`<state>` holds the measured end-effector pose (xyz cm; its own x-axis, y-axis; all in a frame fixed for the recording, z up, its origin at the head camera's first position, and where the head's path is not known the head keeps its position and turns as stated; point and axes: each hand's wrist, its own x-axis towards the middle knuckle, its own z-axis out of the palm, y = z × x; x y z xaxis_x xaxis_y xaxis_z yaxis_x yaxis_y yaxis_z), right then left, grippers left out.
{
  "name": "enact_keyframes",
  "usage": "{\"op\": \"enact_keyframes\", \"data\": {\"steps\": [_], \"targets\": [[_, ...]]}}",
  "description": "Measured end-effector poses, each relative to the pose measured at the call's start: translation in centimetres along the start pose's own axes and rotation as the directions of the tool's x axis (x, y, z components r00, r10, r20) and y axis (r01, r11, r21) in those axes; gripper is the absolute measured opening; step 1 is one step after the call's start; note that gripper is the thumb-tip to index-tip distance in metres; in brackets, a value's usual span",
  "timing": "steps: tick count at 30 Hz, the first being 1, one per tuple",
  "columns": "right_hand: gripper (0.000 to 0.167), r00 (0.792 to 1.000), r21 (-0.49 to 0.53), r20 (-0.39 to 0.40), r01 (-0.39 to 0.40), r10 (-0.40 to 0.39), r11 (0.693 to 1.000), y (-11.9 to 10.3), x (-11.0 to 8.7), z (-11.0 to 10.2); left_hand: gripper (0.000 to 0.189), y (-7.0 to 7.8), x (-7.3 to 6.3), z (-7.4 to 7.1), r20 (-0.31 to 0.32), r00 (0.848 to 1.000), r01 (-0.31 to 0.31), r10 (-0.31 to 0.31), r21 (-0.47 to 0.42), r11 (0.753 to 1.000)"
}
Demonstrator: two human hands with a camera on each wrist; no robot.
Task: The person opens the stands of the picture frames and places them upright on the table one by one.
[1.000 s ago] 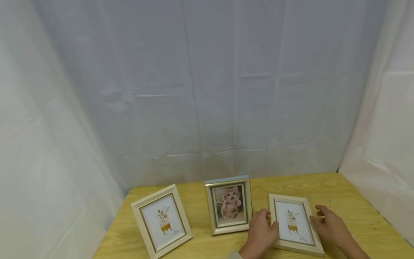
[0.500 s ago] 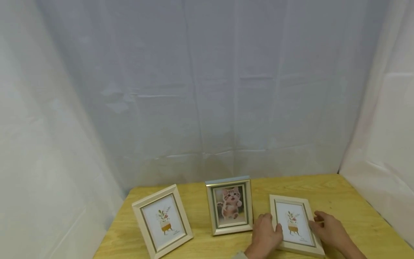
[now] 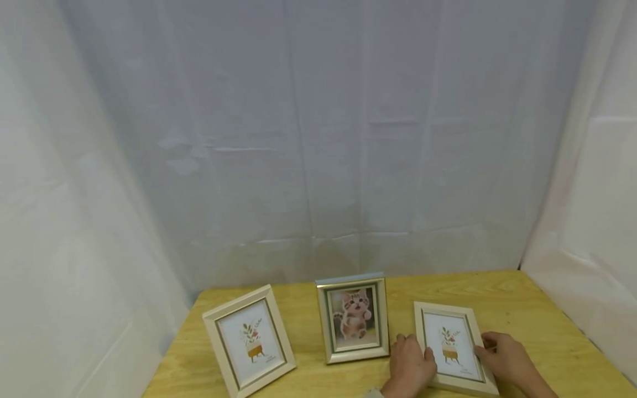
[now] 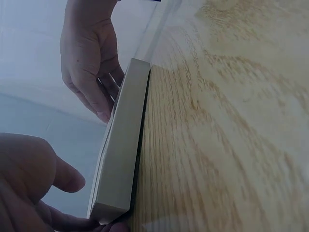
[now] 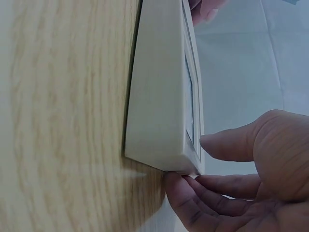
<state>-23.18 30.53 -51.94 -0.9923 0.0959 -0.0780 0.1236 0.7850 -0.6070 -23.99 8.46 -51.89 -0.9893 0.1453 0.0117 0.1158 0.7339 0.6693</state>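
Observation:
A cream picture frame with a plant print lies face up on the table's right side. My left hand is at its left border; in the left wrist view the fingertips touch its lower edge, while the thumb stands a little off the face. From the right side, my right hand pinches the border, its thumb on the front and fingers at the side, as the right wrist view shows. Just left of my left hand stands a gold-and-green frame with a kitten picture.
Another cream frame with the same plant print stands tilted at the left. The yellow wood-grain table ends at white sheeting hung behind and along both sides.
My left hand has shifted slightly right and down, nearer the lying frame. The right hand has moved a little lower along the right border, its thumb now further in. The frames stay put.

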Motion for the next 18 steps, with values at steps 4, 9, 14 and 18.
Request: {"op": "enact_keyframes", "data": {"steps": [4,9,14,18], "targets": [[0.054,1.0,-0.014,-0.004,0.0,0.0,1.0,-0.2,0.1,0.0,0.028,0.1,0.1,0.1,0.001,1.0,0.015,-0.015,-0.003,1.0],[0.055,1.0,-0.039,-0.004,-0.006,0.005,0.999,-0.6,0.2,0.2,0.027,0.1,0.2,0.3,0.0,1.0,0.028,-0.028,-0.02,0.999],[0.053,1.0,-0.057,-0.014,-0.023,0.023,0.998,-1.1,0.0,0.3,0.024,0.0,0.1,0.4,-0.003,1.0,0.019,-0.019,-0.018,1.0],[0.05,0.999,-0.06,-0.04,-0.007,0.005,0.998,-1.2,-0.2,0.3,0.019,0.0,-0.1,0.4,-0.044,0.999,-0.007,0.007,-0.001,1.0]]}}
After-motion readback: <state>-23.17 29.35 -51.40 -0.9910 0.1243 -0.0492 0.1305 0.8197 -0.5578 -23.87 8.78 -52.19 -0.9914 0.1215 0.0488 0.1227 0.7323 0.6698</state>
